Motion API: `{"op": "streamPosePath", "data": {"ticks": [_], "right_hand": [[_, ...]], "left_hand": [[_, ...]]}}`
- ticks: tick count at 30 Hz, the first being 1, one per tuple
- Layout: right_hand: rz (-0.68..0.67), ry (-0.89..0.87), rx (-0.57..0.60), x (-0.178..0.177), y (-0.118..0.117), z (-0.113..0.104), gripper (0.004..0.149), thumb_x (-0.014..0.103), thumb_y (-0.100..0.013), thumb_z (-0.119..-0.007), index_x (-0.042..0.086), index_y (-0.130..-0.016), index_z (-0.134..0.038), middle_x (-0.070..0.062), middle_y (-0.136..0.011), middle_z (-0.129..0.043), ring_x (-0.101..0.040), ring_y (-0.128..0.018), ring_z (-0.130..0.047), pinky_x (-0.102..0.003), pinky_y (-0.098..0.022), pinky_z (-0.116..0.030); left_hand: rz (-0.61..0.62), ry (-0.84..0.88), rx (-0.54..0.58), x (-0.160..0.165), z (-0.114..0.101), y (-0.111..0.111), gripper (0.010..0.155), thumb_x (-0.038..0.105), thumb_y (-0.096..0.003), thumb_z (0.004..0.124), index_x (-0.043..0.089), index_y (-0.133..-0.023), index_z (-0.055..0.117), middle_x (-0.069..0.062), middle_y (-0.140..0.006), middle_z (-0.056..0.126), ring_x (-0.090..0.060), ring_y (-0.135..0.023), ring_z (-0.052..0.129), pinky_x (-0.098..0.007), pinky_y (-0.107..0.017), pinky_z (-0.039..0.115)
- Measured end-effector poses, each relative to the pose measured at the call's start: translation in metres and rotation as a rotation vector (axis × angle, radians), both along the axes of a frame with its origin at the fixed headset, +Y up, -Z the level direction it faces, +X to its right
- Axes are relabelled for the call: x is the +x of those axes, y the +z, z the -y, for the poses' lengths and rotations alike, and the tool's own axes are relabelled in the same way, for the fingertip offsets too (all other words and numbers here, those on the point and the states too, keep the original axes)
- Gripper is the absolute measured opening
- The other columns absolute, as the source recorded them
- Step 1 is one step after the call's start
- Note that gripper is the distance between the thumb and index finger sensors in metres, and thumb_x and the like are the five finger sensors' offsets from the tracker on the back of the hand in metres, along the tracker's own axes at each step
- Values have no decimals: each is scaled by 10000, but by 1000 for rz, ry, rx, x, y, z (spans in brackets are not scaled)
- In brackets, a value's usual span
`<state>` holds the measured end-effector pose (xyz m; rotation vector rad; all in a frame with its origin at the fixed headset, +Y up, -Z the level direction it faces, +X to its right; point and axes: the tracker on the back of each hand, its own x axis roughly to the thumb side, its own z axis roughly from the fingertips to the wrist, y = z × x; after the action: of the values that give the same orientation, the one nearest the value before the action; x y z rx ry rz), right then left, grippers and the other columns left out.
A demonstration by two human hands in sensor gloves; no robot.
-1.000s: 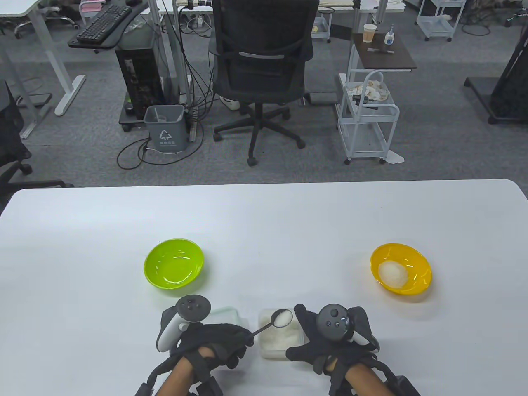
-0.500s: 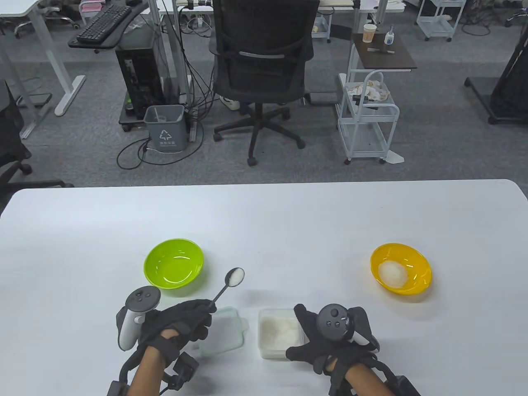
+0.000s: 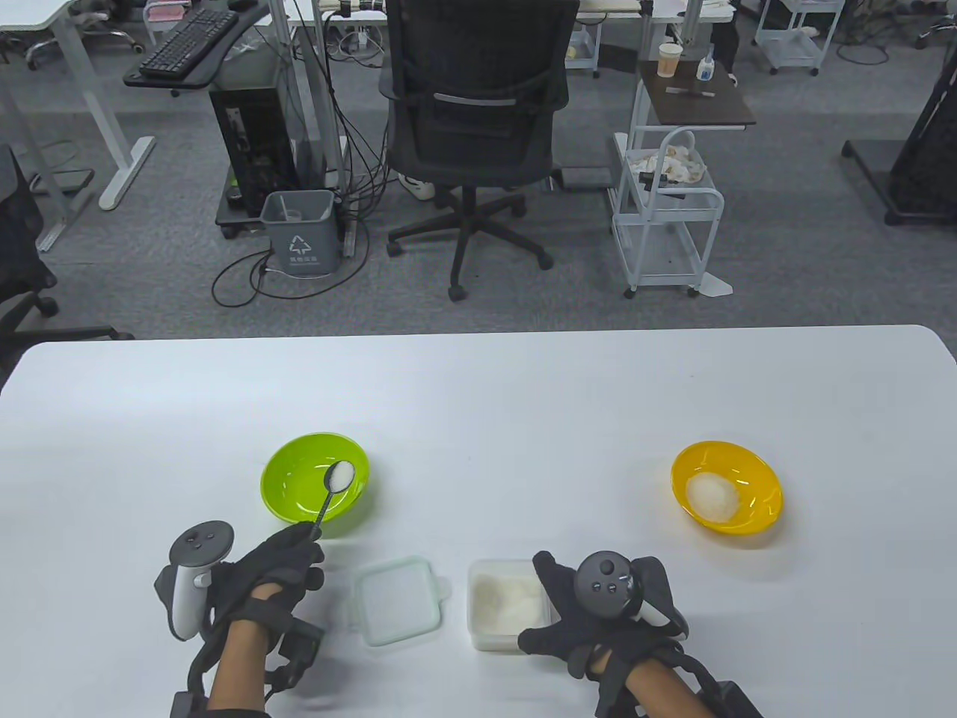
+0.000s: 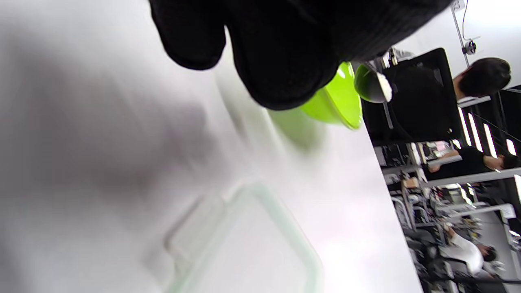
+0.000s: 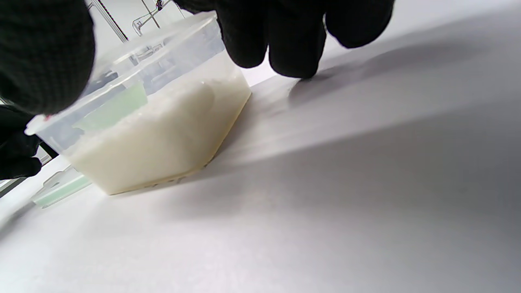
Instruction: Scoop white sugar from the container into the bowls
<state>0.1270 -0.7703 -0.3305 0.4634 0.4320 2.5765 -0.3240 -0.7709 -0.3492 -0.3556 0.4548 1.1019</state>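
My left hand (image 3: 280, 557) grips the handle of a metal spoon (image 3: 329, 495). Its bowl, heaped with white sugar (image 3: 342, 473), hangs over the green bowl (image 3: 291, 502). The spoon bowl (image 4: 372, 85) and the green bowl (image 4: 338, 101) also show in the left wrist view. My right hand (image 3: 576, 621) holds the right side of the clear sugar container (image 3: 505, 602). In the right wrist view its fingers (image 5: 293, 40) lie against the container (image 5: 154, 126). The yellow bowl (image 3: 762, 508) at the right holds a mound of sugar (image 3: 710, 497).
The container's clear lid (image 3: 396, 598) with a green rim lies flat between my hands; it also shows in the left wrist view (image 4: 248, 248). The white table (image 3: 478, 396) stretches beyond the bowls. An office chair (image 3: 471, 127) stands behind the far edge.
My left hand has carried the sugar-filled spoon from over the container leftward and away from me, to above the green bowl. The right hand and container have not moved.
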Motion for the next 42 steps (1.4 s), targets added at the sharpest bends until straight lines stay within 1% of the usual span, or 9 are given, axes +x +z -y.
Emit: {"op": "streamPosePath", "data": {"ticks": [5,9,12,14,18,23,30,36,42], "right_hand": [[0,-1,-1,0,0,0,971,652,-408,-843,273,-1110,-288,-142,-1155,-494,-401,-1015,-652,-577,-737,-529],[0,-1,-1,0,0,0,972,653,-408,-843,274,-1110,-287,-142,-1155,-495,-399,-1016,-650,-576,-738,-529],[0,-2,-1,0,0,0,973,653,-408,-843,275,-1110,-286,-140,-1155,-496,-400,-1015,-651,-576,-738,-528],[-1,-2,-1,0,0,0,971,652,-409,-842,274,-1110,-286,-143,-1154,-495,-400,-1014,-652,-576,-738,-529],[0,-1,-1,1,0,1,971,654,-409,-841,274,-1110,-285,-141,-1155,-494,-399,-1016,-651,-575,-738,-529],[0,-1,-2,0,0,1,972,653,-409,-842,275,-1110,-284,-141,-1154,-498,-398,-1015,-651,-575,-738,-529],[1,-1,-3,0,0,1,971,654,-410,-840,277,-1109,-282,-143,-1153,-498,-397,-1016,-648,-574,-738,-529],[1,-1,-5,0,0,1,971,653,-411,-839,276,-1109,-279,-141,-1153,-499,-398,-1017,-646,-574,-738,-528],[3,-3,-6,1,0,2,973,653,-409,-841,276,-1109,-281,-143,-1152,-500,-396,-1017,-646,-574,-738,-529]], "left_hand": [[-99,-382,11,3,-16,5,554,438,-497,762,463,-1042,666,189,-964,817,0,-606,991,-385,-686,758],[-131,-542,19,9,-23,6,543,425,-499,771,537,-1022,674,193,-1001,785,-17,-659,974,-404,-708,734],[-139,-750,42,17,-29,6,538,418,-497,781,564,-1007,689,192,-1014,774,-26,-681,965,-415,-718,723],[-126,-906,70,23,-32,6,536,415,-491,788,575,-995,702,193,-1014,777,-28,-686,963,-419,-722,720],[-131,-1062,192,32,-35,6,533,379,-457,818,556,-957,764,171,-981,825,-65,-655,985,-446,-698,730],[-107,-1037,185,34,-34,6,536,372,-458,813,546,-962,761,165,-977,830,-69,-658,983,-449,-701,725],[-63,-924,240,41,-40,7,523,388,-456,817,533,-957,777,165,-944,864,-67,-640,996,-444,-686,742],[4,-841,347,61,-52,14,478,455,-441,822,506,-916,840,175,-875,926,-58,-568,1029,-430,-651,779],[176,-785,464,95,-65,26,455,475,-430,835,495,-882,883,170,-832,963,-65,-530,1044,-430,-631,793]]}}
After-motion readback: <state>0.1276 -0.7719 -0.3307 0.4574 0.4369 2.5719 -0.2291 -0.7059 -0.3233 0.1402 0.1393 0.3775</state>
